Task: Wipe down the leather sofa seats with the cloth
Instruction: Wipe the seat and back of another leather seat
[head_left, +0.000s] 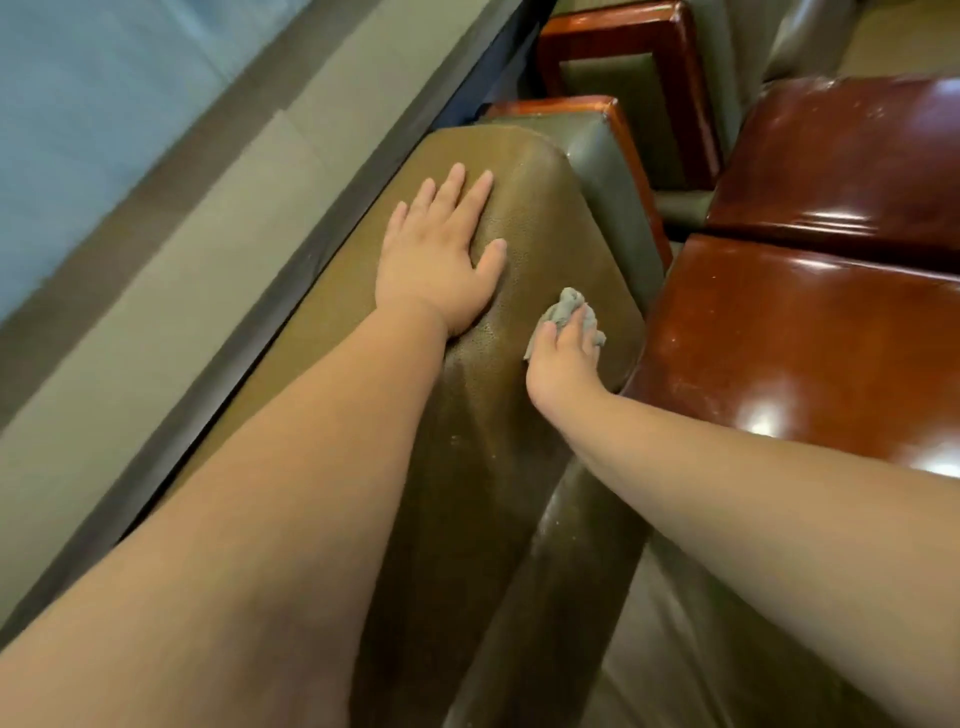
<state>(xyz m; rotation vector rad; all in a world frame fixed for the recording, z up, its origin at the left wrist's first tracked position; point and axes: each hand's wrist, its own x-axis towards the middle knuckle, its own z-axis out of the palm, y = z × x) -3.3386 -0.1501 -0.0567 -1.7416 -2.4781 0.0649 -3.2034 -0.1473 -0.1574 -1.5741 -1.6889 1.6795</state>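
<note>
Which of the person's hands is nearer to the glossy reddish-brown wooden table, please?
Right. The right hand grips the grey cloth on the sofa leather just beside the table; the left hand rests flat farther away, on the sofa back's top.

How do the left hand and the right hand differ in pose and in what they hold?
The left hand lies flat with straight fingers and holds nothing; the right hand curls its fingers round the grey cloth. The left hand is farther up the green leather sofa back. Both rest on that leather.
</note>
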